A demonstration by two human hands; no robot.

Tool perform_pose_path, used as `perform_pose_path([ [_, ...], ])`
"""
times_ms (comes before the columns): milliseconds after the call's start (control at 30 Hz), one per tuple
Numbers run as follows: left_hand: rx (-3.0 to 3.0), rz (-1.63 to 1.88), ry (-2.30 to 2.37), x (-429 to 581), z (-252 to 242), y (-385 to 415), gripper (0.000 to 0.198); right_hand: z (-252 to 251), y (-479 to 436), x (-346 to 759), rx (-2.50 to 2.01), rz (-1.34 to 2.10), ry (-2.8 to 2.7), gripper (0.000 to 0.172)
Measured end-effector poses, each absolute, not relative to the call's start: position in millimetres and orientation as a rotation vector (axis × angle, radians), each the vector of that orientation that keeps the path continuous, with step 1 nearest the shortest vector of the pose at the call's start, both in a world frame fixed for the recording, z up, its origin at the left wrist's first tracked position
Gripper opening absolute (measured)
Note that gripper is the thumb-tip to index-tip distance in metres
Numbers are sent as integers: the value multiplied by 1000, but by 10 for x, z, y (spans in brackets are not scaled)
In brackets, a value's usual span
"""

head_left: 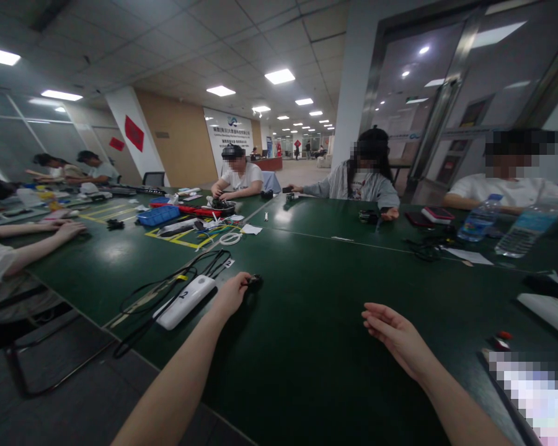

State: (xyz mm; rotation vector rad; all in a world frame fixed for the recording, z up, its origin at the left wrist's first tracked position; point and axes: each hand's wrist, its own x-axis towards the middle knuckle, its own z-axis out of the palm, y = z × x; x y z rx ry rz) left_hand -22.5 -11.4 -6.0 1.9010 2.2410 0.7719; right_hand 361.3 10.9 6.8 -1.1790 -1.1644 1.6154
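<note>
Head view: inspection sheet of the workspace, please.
surface: dark green table, glossy, with yellow tape marks at the far left.
job's things: small black part, on the table at the left fingertips.
clutter: white box marked 2 beside the left hand; blue tray and bottles farther off.
hands: left hand has its fingers closed on the black part; right hand is open, holds nothing and is just over the table.
cables: black cables looped around the white box, running off the table edge.
surroundings: people seated around the table; office with ceiling lights and glass doors.
</note>
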Motion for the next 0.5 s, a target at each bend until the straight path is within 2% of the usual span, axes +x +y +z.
perform_pose_path([
  [500,1848,888,2217,-250,-93,-98,25,22,132,3611,-1183,1610,-1163,30],
])
